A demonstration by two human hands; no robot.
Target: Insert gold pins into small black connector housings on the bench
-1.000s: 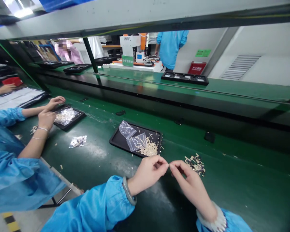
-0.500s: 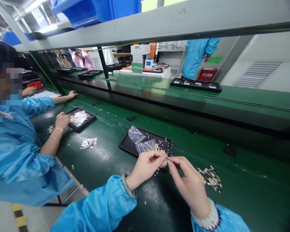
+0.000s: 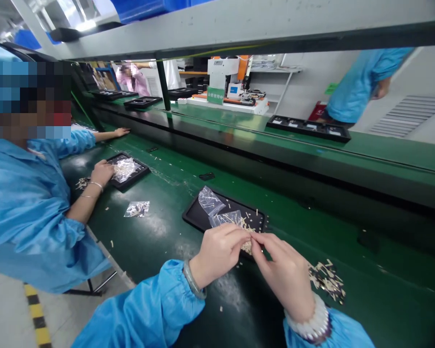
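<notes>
Blocking part of the tray (image 3: 194,212), left hand (image 3: 217,253) and right hand (image 3: 288,275) (pinched shut, contents unclear) near loose strips (image 3: 328,281).

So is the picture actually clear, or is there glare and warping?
In the head view: pale glare on the green tabletop, shine on the plastic bag, the white shelf beam slanting, and whatever the fingertips pinch too small to make out.

Bags (image 3: 210,201) w/ bits (image 3: 247,247) on tray (image 3: 196,213), pile (image 3: 328,282) R (on table (image 3: 152,263)), packet (image 3: 137,209) L
</notes>
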